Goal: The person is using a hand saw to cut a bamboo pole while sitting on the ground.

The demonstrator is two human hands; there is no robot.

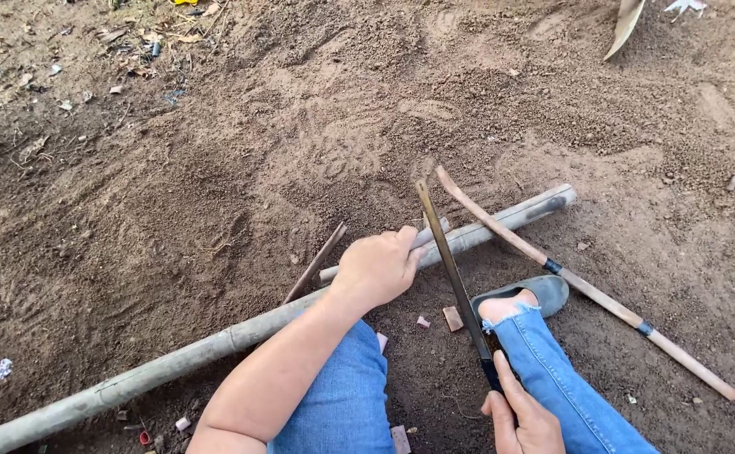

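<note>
1. The left hand (377, 267) rests on top of the bamboo pole (216, 343), fingers curled down and closed over it, pressing it to the sandy ground (216, 168).
2. The right hand (523, 420) sits at the bottom edge of the view, fingers wrapped shut around the dark handle of a saw blade (451, 265); the thumb lies along the handle.
3. The saw blade is long, thin and yellowish. It runs from the right hand up and slightly left, crossing the pole just to the right of the left hand's fingertips, its tip pointing away from the person.
4. The bamboo pole lies flat on the ground, long axis running from the lower left corner of the view up towards the right, its far end dark and cut.
5. A curved sickle-like tool (586, 286) with a pale wooden handle lies on the ground right of the saw, its blade end overlapping the pole.
6. A thin dark stick (315, 262) lies slanted just left of the left hand, one end at the pole.
7. A foot in a grey sandal (535, 294) rests just beside the pole, between saw and sickle-like tool; both legs wear blue jeans (342, 395).
</note>
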